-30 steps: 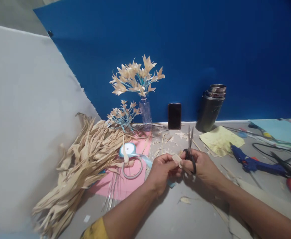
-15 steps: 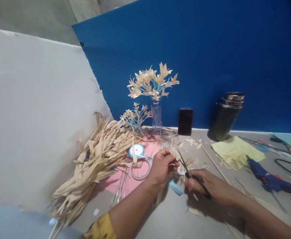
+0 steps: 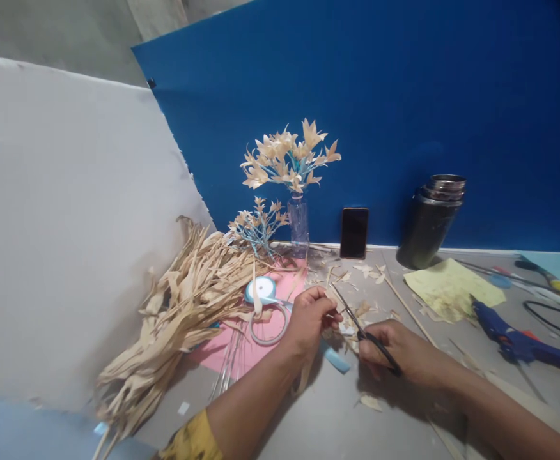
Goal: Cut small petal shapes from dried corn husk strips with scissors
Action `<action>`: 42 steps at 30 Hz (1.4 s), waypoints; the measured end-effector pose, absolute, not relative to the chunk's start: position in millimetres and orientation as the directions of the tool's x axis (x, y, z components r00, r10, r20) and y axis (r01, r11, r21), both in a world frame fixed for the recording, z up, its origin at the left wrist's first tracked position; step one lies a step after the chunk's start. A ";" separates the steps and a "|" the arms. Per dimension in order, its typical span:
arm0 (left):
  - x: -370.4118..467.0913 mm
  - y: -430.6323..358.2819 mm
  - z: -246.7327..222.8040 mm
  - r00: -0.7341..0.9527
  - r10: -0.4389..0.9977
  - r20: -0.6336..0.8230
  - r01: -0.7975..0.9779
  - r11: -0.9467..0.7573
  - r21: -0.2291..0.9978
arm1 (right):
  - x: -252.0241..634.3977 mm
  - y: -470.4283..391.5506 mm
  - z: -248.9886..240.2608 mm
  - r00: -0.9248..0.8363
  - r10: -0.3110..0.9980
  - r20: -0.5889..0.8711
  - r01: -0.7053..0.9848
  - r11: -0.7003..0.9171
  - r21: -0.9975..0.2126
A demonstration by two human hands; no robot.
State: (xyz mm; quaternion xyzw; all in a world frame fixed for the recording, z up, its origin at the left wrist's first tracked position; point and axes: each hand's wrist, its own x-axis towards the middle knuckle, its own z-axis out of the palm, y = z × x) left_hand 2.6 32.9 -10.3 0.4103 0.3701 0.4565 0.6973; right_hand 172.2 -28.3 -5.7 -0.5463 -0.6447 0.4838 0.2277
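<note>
My right hand [image 3: 392, 348] grips a pair of scissors [image 3: 381, 351] by its black handles, the blades pointing up and to the left. Its blade tips reach beside the fingers of my left hand [image 3: 309, 319], which are pinched together on a small pale piece of dried husk; most of that piece is hidden by the fingers. Husk scraps and a light-blue strip [image 3: 336, 360] lie on the table under and between both hands. Left of my left hand are a white-and-blue ribbon spool [image 3: 266, 285] and a pale tape ring [image 3: 252, 332] on pink paper [image 3: 207, 355].
A heap of dried husks [image 3: 179, 306] lies at left. Behind stand husk flowers [image 3: 280, 153] in a clear bottle [image 3: 299, 227], a smaller bunch [image 3: 259, 233], a phone [image 3: 354, 233] and a dark flask [image 3: 428, 223]. Yellow paper [image 3: 476, 281] and a blue glue gun [image 3: 524, 345] lie right.
The scissors' blades have shifted slightly left, closer to the left fingers. Less of the husk piece shows now. The whole view has shifted a little.
</note>
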 end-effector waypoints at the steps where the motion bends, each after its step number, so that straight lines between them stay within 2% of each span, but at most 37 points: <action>1: 2.5 33.1 -10.0 0.310 0.940 -0.143 -0.334 0.249 0.909 | 172.3 -28.1 -6.2 -0.297 0.925 -0.235 0.491 -0.063 -0.869; 12: 0.6 33.3 -7.3 0.328 0.931 -0.159 -0.354 0.277 0.893 | 175.0 -26.5 -11.1 -0.236 0.937 -0.258 0.431 -0.137 -0.892; 14: 1.2 32.3 -7.5 0.346 0.923 -0.170 -0.364 0.299 0.882 | 171.9 -25.6 -10.1 -0.181 0.956 -0.232 0.353 -0.157 -0.923; 17: 4.4 27.4 -9.0 0.379 0.906 -0.188 -0.373 0.335 0.865 | 166.7 -25.3 -8.1 -0.076 0.984 -0.160 0.114 -0.151 -0.982; 19: 7.7 21.9 -10.7 0.408 0.894 -0.187 -0.371 0.349 0.861 | 165.1 -25.8 -7.7 0.015 0.992 -0.122 0.019 -0.123 -0.992; 22: 11.3 14.2 -13.0 0.449 0.872 -0.193 -0.366 0.377 0.851 | 166.8 -26.6 -7.7 0.123 0.990 -0.073 0.044 -0.079 -0.996; 25: 11.2 10.9 -11.7 0.478 0.856 -0.196 -0.302 0.370 0.879 | 170.9 -27.4 -5.8 0.127 0.990 -0.063 0.110 -0.077 -0.991; 29: 8.9 11.2 -5.5 0.409 0.906 -0.109 -0.102 0.164 0.981 | 171.4 -29.0 -2.2 0.086 0.995 -0.048 0.185 -0.064 -0.981; 35: 10.3 7.0 -8.6 0.326 0.945 0.026 0.087 -0.057 0.995 | 164.9 -30.5 -6.9 0.129 0.992 -0.006 0.262 -0.040 -0.964; 39: 9.3 2.8 -17.6 0.365 0.898 0.247 0.314 -0.368 0.875 | 165.5 -30.0 -9.9 0.175 0.972 0.155 0.458 0.059 -0.887; 42: 6.6 2.0 -21.6 0.448 0.777 0.442 0.385 -0.614 0.689 | 170.9 -25.9 -10.3 0.217 0.964 0.156 0.463 0.039 -0.885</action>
